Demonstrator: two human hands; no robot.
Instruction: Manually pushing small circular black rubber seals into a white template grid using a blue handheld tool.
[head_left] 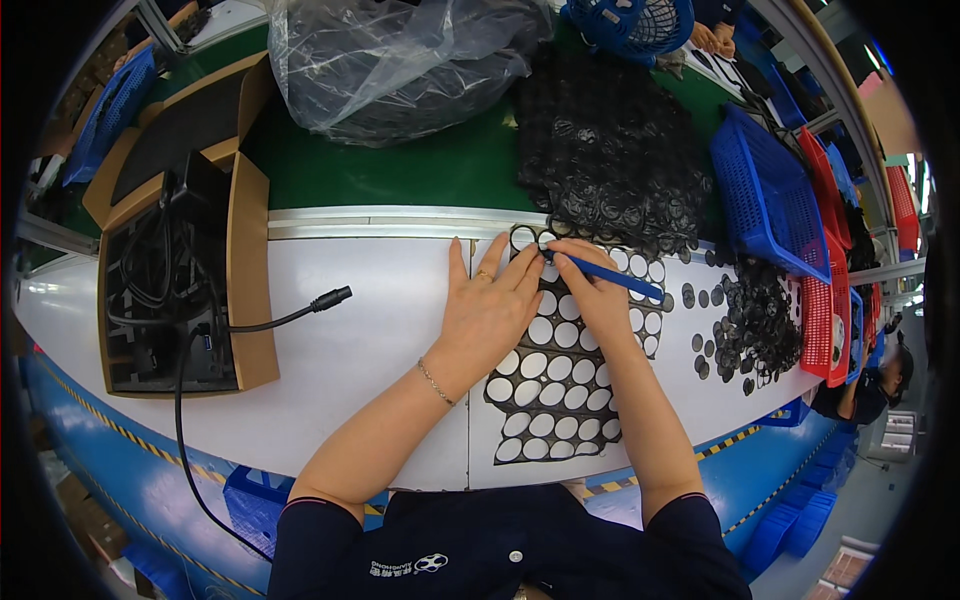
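Left hand [487, 310] lies flat, fingers spread wide, pressing on the black punched foam sheet [560, 385] with round holes, on the white table [340, 350]. Right hand [590, 290] is closed around a blue pen-like tool [610, 278], tip at the sheet's far edge just beside the left fingertips. Right of the sheet: loose black round discs [745, 335] in a pile. Further right, red baskets [825, 290] and a blue basket [765, 195]. Far side: stack of black sheets [610, 150], clear plastic bag [400, 60]. Left: cardboard box [250, 290] with black cable [290, 315].
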